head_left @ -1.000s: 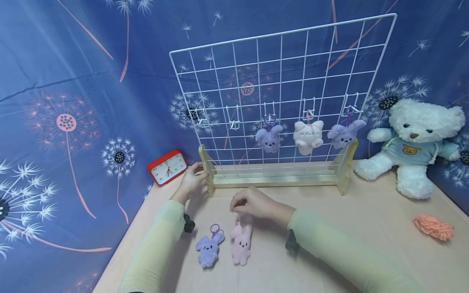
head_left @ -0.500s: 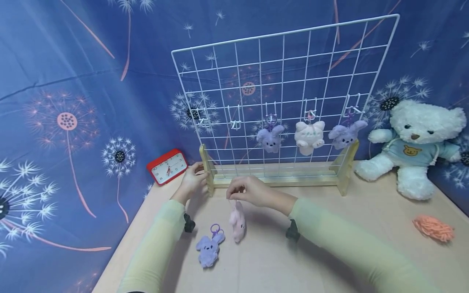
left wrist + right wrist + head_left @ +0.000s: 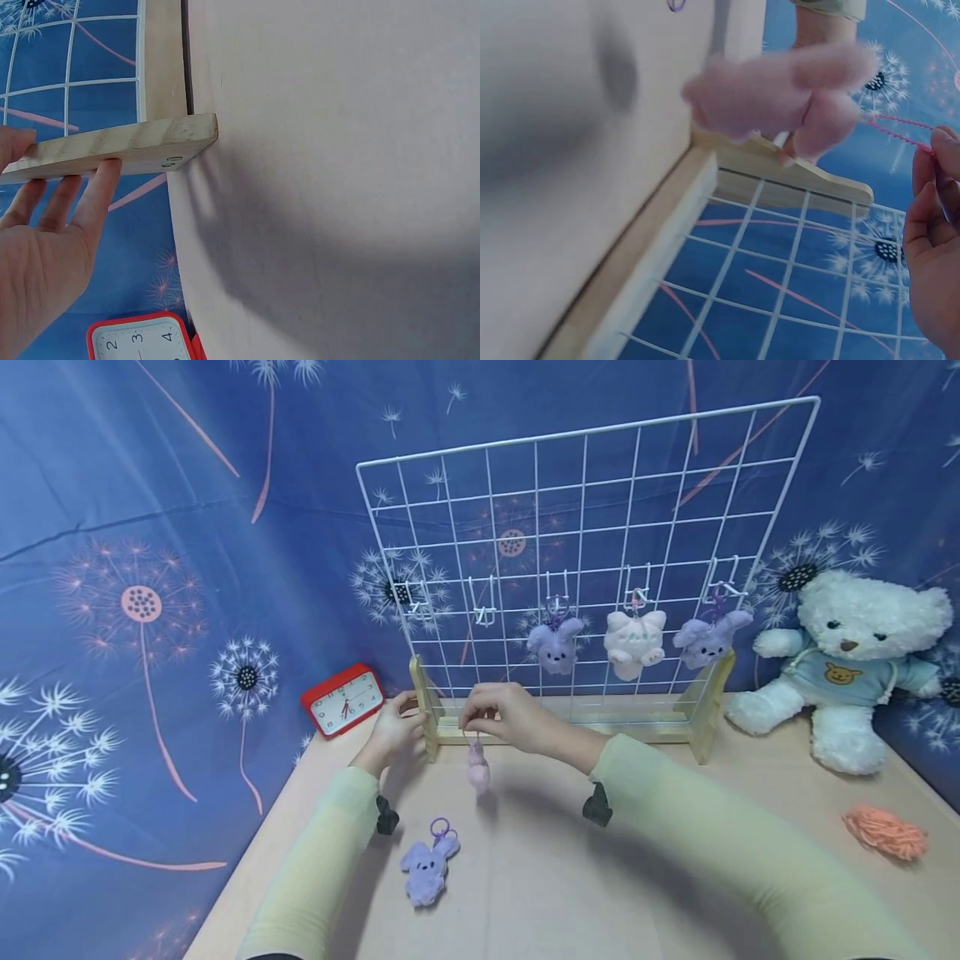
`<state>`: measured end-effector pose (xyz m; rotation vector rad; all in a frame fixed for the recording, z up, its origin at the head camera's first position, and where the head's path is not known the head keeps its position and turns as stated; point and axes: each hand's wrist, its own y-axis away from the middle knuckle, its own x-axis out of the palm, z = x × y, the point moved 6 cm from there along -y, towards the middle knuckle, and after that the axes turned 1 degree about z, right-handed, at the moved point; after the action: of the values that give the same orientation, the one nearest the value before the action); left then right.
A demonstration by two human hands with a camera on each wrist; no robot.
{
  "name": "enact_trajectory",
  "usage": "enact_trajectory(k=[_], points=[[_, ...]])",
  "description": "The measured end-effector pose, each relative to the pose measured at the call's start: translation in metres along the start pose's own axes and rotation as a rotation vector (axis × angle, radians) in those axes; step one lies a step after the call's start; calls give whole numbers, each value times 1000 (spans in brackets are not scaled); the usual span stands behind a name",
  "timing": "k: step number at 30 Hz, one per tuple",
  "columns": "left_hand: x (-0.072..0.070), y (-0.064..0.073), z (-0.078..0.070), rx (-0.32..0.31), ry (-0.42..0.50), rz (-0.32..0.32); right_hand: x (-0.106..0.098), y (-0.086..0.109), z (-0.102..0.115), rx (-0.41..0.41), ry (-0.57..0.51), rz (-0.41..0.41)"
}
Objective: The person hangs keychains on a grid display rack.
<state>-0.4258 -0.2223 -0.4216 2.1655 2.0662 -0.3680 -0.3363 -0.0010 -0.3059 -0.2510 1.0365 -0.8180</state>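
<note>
My right hand (image 3: 510,714) pinches the thin pink cord loop (image 3: 900,122) of a pink plush bunny keychain (image 3: 478,768), which dangles above the table. Blurred in the right wrist view, the plush bunny (image 3: 772,90) hangs from that loop. My left hand (image 3: 393,735) grips the left wooden upright (image 3: 423,697) of the wire grid rack; in the left wrist view its thumb and fingers lie on opposite sides of the wood (image 3: 142,142). On the table a purple plush bunny keychain (image 3: 427,870) lies with its purple ring toward the rack.
The white wire grid (image 3: 585,535) carries a row of hooks. Two purple bunnies and a white plush cat (image 3: 634,643) hang there; two left hooks, including this hook (image 3: 483,614), are bare. A red clock (image 3: 343,700), white teddy bear (image 3: 847,668) and orange yarn (image 3: 885,832) stand around.
My right hand has lifted the pink bunny keychain off the table and moved it up toward the rack. The left hand has stayed on the wooden upright.
</note>
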Motion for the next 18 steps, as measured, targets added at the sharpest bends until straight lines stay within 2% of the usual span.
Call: enact_trajectory(k=[11,18], points=[[0,1,1,5,-14,-17,-44,-22,14,28,18,-126],[0,1,1,1,-16,-11,-67,-36,22,6,77,-220]])
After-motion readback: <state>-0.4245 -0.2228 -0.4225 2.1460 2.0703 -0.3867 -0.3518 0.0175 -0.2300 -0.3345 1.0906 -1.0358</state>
